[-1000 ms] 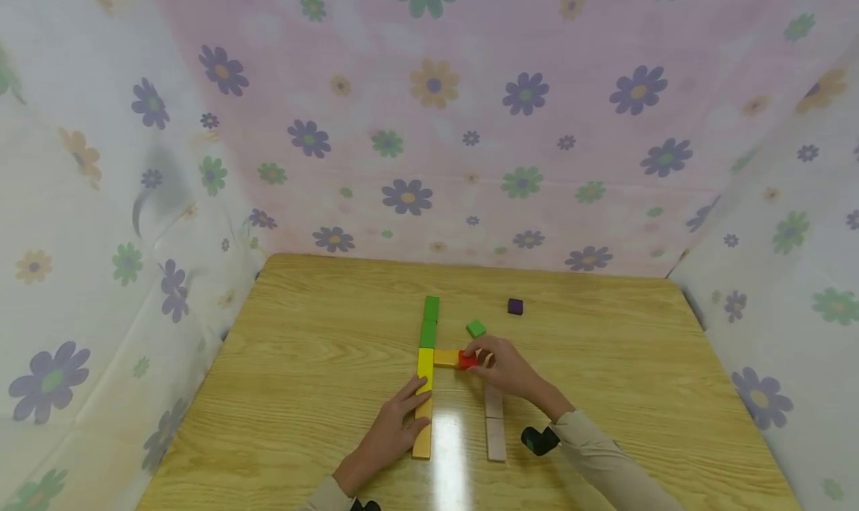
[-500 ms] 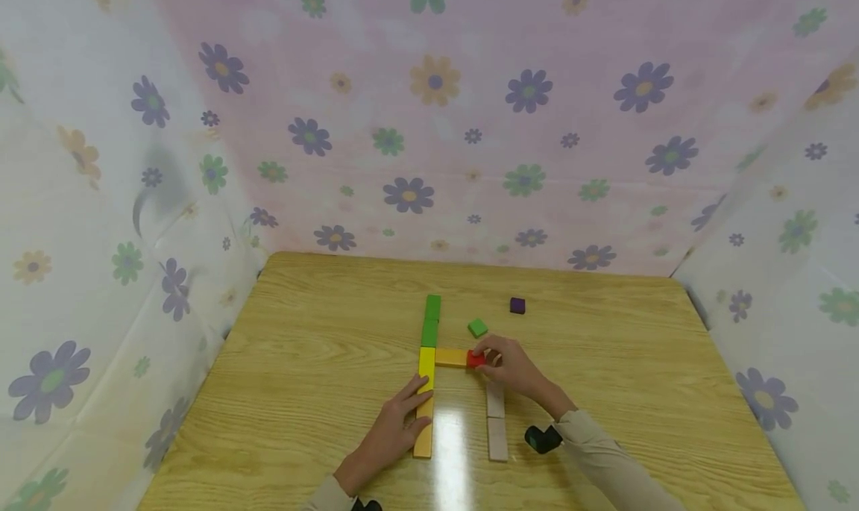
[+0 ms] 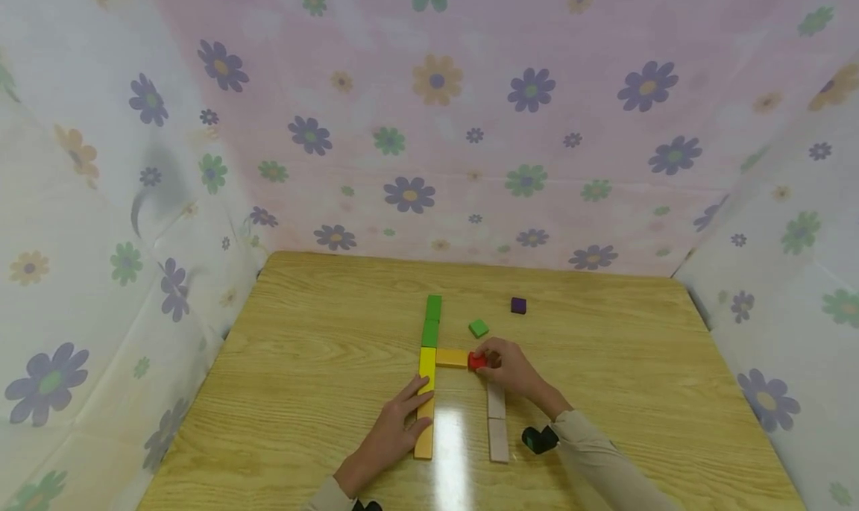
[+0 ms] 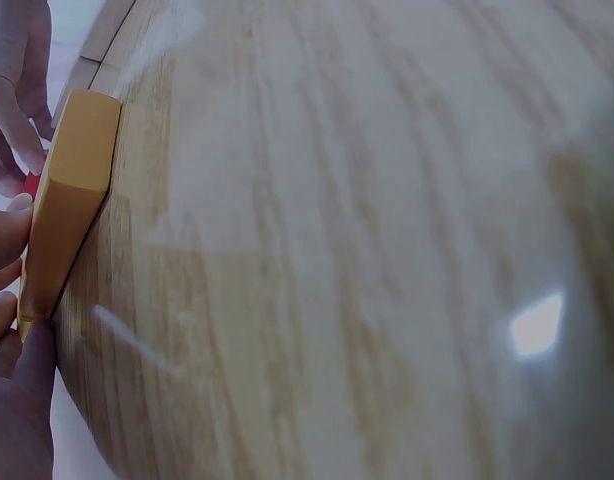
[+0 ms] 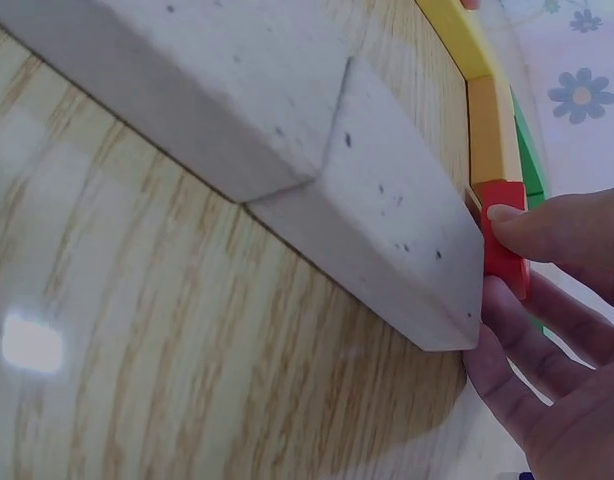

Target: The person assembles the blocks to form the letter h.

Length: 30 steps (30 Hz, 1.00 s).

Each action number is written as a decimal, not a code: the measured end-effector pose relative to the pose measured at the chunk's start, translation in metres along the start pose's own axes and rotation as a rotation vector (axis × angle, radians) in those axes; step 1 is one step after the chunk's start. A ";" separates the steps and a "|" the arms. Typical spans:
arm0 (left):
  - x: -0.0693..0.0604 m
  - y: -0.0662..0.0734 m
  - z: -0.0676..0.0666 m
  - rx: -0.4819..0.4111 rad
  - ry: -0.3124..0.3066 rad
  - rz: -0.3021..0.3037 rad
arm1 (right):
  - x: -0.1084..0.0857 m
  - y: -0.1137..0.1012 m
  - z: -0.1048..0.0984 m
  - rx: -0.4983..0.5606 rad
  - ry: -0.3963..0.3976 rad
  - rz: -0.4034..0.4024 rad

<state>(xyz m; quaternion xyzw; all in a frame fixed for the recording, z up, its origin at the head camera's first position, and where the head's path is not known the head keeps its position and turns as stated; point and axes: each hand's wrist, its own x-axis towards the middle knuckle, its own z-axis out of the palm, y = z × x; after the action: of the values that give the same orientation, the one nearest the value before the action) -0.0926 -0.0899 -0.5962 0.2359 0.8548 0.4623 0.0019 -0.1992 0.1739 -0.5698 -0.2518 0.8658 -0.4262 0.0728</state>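
In the head view, my left hand (image 3: 396, 426) rests its fingers across the column of a yellow block (image 3: 427, 362) and an orange block (image 3: 423, 444). The left wrist view shows its fingertips touching this orange block (image 4: 72, 180). My right hand (image 3: 511, 371) pinches a small red block (image 3: 476, 362) between thumb and fingers. That red block (image 5: 505, 230) sits at the right end of a second orange block (image 3: 452, 359), which joins the yellow one sideways. Just below the right hand, two pale blocks (image 5: 397, 220) lie end to end, partly covered by it.
Two green blocks (image 3: 432, 321) extend the column toward the back. A loose green block (image 3: 479, 328) and a dark purple block (image 3: 519, 306) lie beyond the right hand. Flower-patterned cloth (image 3: 436, 138) hangs behind and at both sides of the wooden table (image 3: 322, 332).
The right hand and red block have shifted slightly right, so more of the sideways orange block shows. The left hand stays on the column.
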 end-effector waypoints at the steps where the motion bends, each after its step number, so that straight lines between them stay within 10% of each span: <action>1: 0.000 0.000 0.000 -0.001 0.001 -0.002 | 0.000 0.000 0.000 -0.002 0.005 0.001; 30: -0.001 0.001 -0.001 -0.004 0.014 0.042 | 0.015 -0.023 -0.021 -0.060 0.023 -0.044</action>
<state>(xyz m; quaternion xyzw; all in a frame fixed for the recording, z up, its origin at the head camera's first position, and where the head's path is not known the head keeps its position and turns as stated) -0.0918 -0.0903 -0.5955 0.2505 0.8487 0.4657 -0.0131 -0.2107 0.1694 -0.5370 -0.2681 0.8731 -0.4046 0.0457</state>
